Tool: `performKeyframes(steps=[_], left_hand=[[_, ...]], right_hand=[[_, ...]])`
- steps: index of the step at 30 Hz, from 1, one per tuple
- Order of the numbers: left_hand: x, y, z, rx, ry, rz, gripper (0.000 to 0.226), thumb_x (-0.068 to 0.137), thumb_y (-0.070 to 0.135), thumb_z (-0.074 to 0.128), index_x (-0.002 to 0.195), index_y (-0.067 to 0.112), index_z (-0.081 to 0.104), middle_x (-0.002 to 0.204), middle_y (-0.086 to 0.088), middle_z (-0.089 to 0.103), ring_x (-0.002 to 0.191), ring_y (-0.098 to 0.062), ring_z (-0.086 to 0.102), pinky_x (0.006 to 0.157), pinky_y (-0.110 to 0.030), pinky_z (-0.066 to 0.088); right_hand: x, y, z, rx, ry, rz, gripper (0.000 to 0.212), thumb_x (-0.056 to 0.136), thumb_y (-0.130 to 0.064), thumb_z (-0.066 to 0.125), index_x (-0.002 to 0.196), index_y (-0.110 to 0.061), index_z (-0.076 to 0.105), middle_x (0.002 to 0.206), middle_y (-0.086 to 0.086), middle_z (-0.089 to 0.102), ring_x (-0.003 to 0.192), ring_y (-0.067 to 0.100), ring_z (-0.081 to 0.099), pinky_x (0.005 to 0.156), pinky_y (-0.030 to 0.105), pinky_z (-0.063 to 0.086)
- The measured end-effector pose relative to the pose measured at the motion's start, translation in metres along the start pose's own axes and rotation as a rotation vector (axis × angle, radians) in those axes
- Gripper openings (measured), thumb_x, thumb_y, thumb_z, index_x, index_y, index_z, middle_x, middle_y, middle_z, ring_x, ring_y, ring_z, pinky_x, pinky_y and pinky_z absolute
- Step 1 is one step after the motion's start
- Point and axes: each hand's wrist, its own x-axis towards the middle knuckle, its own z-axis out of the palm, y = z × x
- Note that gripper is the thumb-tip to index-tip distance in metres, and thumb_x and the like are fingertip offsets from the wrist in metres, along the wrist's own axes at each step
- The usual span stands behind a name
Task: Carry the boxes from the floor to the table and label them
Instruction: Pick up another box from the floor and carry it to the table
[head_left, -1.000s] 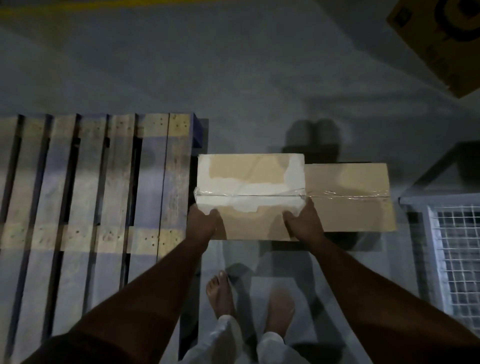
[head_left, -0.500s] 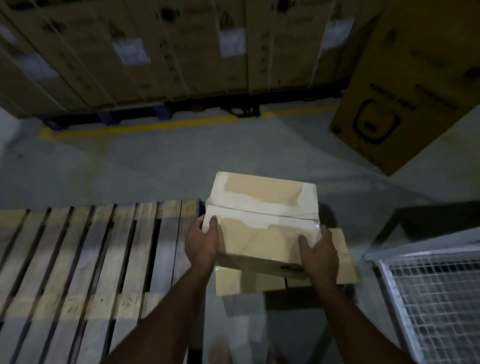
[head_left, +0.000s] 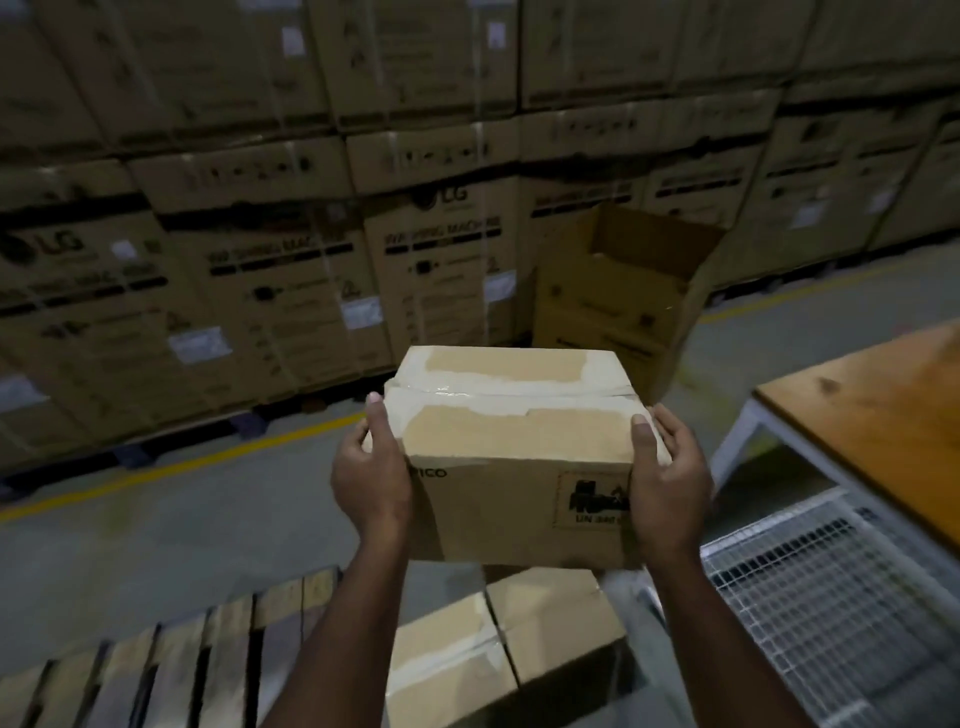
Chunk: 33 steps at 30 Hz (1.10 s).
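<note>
Stacked cartons (head_left: 270, 270) wall off twelve o'clock; the tabletop (head_left: 883, 415) sits at three o'clock. Mid-frame, off the floor, the taped box (head_left: 519, 447) is carried between both hands. The left hand (head_left: 371, 480) and right hand (head_left: 667, 491) clamp opposite ends, thumbs over the top edge — each grip holding cardboard. It looks stiff and fairly light; the tape may be slick. Another box (head_left: 498, 654) waits at six o'clock.

Item: taped box (head_left: 511, 415), now rising clear of the floor.
Left hand (head_left: 370, 480) and right hand (head_left: 670, 491) are lifting it from the floor at 12 o'clock to chest height; second box (head_left: 524, 644) is staying below at 6 o'clock, table (head_left: 878, 415) coming into view at 3 o'clock.
</note>
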Motion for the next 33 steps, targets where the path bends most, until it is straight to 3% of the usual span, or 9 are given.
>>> performKeyframes(steps=[3,7,10,14,18,21,24,28,33], left_hand=[[-0.024,0.032,-0.008,-0.025,-0.119,0.075,0.062,0.098,0.068,0.037,0.093,0.018,0.075,0.087,0.000,0.069,0.083,-0.021,0.062,0.065,-0.032,0.038],[-0.054,0.055,-0.027,-0.064,-0.284,0.173,0.065,0.096,0.071,0.037,0.095,0.019,0.076,0.086,0.001,0.070,0.084,-0.021,0.063,0.061,-0.031,0.037],[-0.082,0.074,-0.039,-0.111,-0.381,0.265,0.061,0.095,0.072,0.038,0.092,0.026,0.077,0.083,0.005,0.070,0.083,-0.019,0.065,0.061,-0.032,0.040],[-0.130,0.097,-0.048,-0.215,-0.516,0.315,0.053,0.088,0.080,0.036,0.073,0.040,0.067,0.078,0.008,0.069,0.077,-0.018,0.065,0.067,-0.047,0.053],[-0.186,0.117,-0.044,-0.289,-0.643,0.347,0.045,0.094,0.072,0.040,0.064,0.046,0.063,0.073,0.012,0.065,0.072,-0.012,0.062,0.072,-0.052,0.054],[-0.232,0.129,-0.039,-0.324,-0.751,0.354,0.043,0.091,0.077,0.039,0.063,0.056,0.064,0.074,0.011,0.067,0.076,-0.015,0.065,0.073,-0.051,0.055],[-0.281,0.138,-0.035,-0.378,-0.830,0.367,0.043,0.097,0.067,0.043,0.066,0.045,0.063,0.072,0.014,0.065,0.070,-0.007,0.061,0.069,-0.043,0.052],[-0.341,0.143,-0.030,-0.419,-0.924,0.398,0.051,0.094,0.072,0.041,0.071,0.034,0.068,0.072,0.009,0.067,0.073,-0.019,0.064,0.065,-0.036,0.044],[-0.424,0.148,-0.036,-0.473,-1.089,0.452,0.061,0.093,0.073,0.040,0.071,0.020,0.060,0.073,-0.010,0.061,0.069,-0.025,0.056,0.061,-0.036,0.036]], right_hand=[[-0.015,-0.027,-0.035,0.026,0.103,-0.017,0.048,0.098,-0.045,0.055,0.138,-0.019,0.055,0.122,-0.006,0.059,0.107,0.011,0.058,0.073,0.024,0.052],[-0.046,-0.057,-0.087,0.051,0.241,-0.063,0.041,0.100,-0.046,0.052,0.133,-0.022,0.058,0.113,-0.012,0.061,0.093,-0.003,0.058,0.059,0.009,0.045],[-0.071,-0.076,-0.129,0.076,0.350,-0.098,0.037,0.101,-0.045,0.050,0.130,-0.025,0.060,0.105,-0.023,0.058,0.096,-0.009,0.056,0.062,0.007,0.044],[-0.108,-0.092,-0.191,0.061,0.493,-0.168,0.040,0.101,-0.045,0.051,0.131,-0.021,0.062,0.123,-0.010,0.062,0.104,-0.010,0.055,0.072,0.001,0.043],[-0.145,-0.098,-0.253,0.014,0.655,-0.186,0.054,0.089,-0.065,0.048,0.127,-0.030,0.062,0.123,-0.013,0.064,0.112,0.001,0.059,0.083,0.019,0.050],[-0.174,-0.101,-0.300,-0.013,0.763,-0.165,0.056,0.087,-0.067,0.051,0.125,-0.027,0.064,0.121,-0.012,0.065,0.109,0.002,0.060,0.082,0.022,0.052],[-0.200,-0.104,-0.343,-0.040,0.866,-0.153,0.047,0.092,-0.056,0.056,0.125,-0.023,0.065,0.119,-0.007,0.066,0.104,-0.001,0.059,0.074,0.016,0.049],[-0.235,-0.104,-0.395,-0.087,0.993,-0.151,0.033,0.095,-0.049,0.057,0.118,-0.026,0.066,0.107,-0.017,0.067,0.100,-0.001,0.062,0.079,0.025,0.052],[-0.282,-0.105,-0.463,-0.110,1.142,-0.159,0.049,0.086,-0.061,0.056,0.118,-0.024,0.068,0.105,-0.014,0.067,0.098,0.007,0.065,0.073,0.029,0.055]])
